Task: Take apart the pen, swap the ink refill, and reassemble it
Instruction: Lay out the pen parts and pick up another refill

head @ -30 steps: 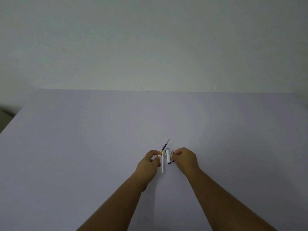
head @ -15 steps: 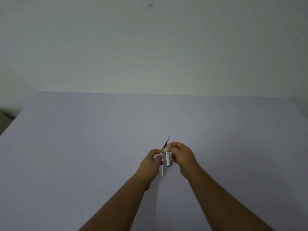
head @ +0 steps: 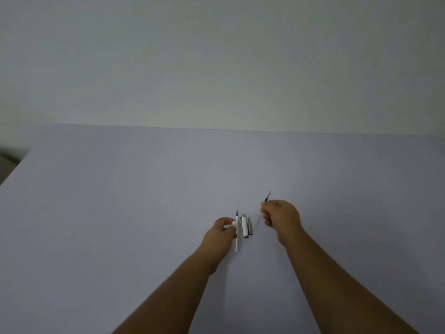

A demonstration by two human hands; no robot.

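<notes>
My left hand [head: 222, 231] pinches a white pen barrel [head: 234, 224] near the table surface. Just right of it a thin white refill [head: 237, 237] with a dark tip lies on the table. A white pen cap [head: 245, 225] with a silver end and a small grey tip piece [head: 249, 226] lie side by side between my hands. My right hand [head: 280, 216] is lifted to the right, fingers closed on another refill [head: 267, 196] whose dark tip points up and away.
The pale lilac table [head: 144, 201] spreads wide around the parts, its far edge meeting a plain wall. Its left edge drops off at the far left.
My right hand has pulled the refill out of the barrel and carried it to the right, away from my left hand. The cap and tip piece have stayed put.
</notes>
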